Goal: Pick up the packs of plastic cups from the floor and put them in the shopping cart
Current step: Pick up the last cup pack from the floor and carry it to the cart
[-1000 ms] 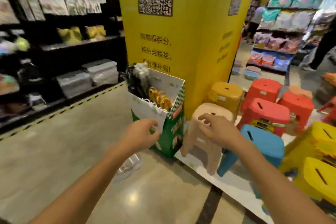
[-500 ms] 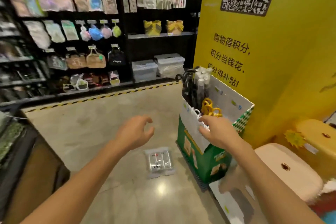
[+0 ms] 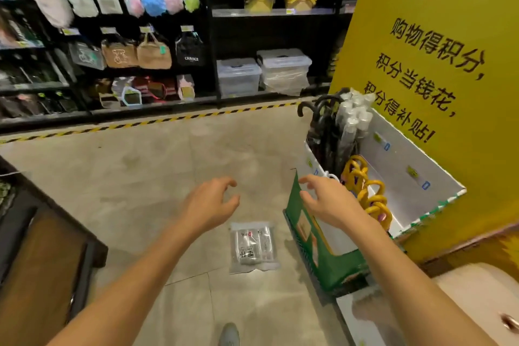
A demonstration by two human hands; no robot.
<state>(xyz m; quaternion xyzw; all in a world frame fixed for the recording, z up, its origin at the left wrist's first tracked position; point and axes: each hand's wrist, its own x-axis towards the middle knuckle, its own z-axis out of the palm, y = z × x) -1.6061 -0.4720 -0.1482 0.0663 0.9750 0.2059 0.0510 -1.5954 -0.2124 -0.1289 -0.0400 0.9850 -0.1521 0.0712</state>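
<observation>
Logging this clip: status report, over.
Left hand, right hand open, empty. Pack on floor, untouched. Green bin beside pack, not blocking.

open floor left of pack of cups [image 3: 253,246]; display box [image 3: 323,255] crowds right

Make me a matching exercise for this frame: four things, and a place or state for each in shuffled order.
1 cup pack
2 umbrellas
3 clear bins
4 left hand

a on a shelf
b empty, fingers loosely curled
c upright in the green box
d flat on the floor

Pairs: 1-d, 2-c, 3-a, 4-b.
</observation>
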